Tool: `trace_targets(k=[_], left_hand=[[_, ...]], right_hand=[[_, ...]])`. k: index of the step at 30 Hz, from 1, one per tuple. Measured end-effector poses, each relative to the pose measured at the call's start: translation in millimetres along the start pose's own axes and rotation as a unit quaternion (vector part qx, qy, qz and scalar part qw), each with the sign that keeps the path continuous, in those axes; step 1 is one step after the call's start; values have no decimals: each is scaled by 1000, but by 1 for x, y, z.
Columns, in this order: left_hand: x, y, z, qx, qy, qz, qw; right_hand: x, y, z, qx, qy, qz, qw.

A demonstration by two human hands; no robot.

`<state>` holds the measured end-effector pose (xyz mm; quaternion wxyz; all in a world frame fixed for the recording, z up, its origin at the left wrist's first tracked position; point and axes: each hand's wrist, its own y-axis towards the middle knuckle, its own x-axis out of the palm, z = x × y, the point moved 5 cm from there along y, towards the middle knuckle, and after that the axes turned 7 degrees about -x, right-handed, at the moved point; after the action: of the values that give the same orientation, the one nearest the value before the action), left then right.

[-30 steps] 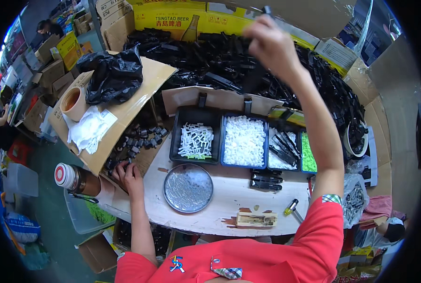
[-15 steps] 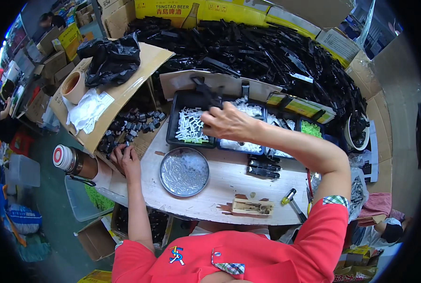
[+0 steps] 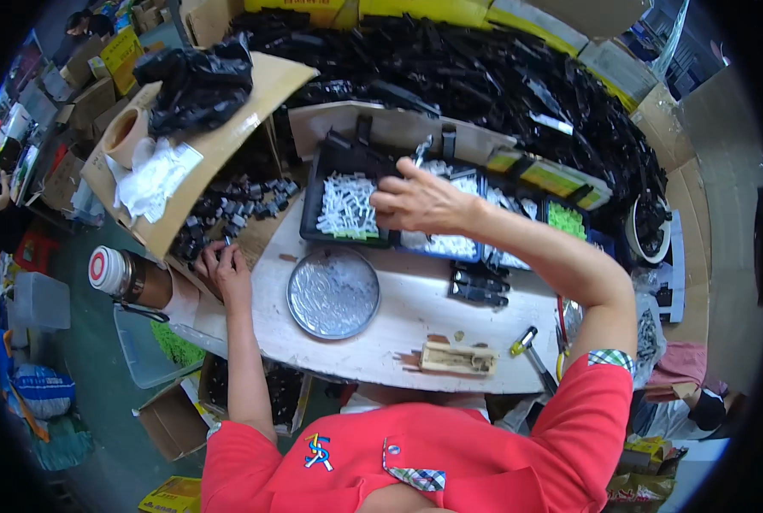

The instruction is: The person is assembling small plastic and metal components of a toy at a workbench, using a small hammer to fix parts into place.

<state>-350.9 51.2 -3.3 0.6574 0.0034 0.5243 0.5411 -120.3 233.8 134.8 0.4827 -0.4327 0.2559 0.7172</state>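
My left hand rests at the lower edge of a pile of small dark and silver blocks. Its fingers are bent together, and a small pale bit shows at the tips; what they grip is unclear. Over the border between two black trays hovers my right hand, fingers curled, their contents hidden. A small silver piece shows just beyond its knuckles; whether it is held I cannot tell. White short plastic pieces fill the left tray, with black parts at its back. White pieces fill the neighbouring tray.
A round grey metal dish sits on the table before me. To its right lie black parts, a wooden block and a hammer. Black parts heap behind the trays. A flask stands at left.
A blurred black part beside my right hand is gone from there; black parts lie at the left tray's back. My right hand has shifted slightly right, its fingers still curled. My left hand stays by the blocks.
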Motion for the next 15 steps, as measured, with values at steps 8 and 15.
trace_targets(k=[8,15], left_hand=[[5,6,6,24,-19,15,999],[3,1,3,31,-19,25,999]], right_hand=[[29,-49,25,55,-17,-96,994],[35,-74,8,106,45,-159,981]])
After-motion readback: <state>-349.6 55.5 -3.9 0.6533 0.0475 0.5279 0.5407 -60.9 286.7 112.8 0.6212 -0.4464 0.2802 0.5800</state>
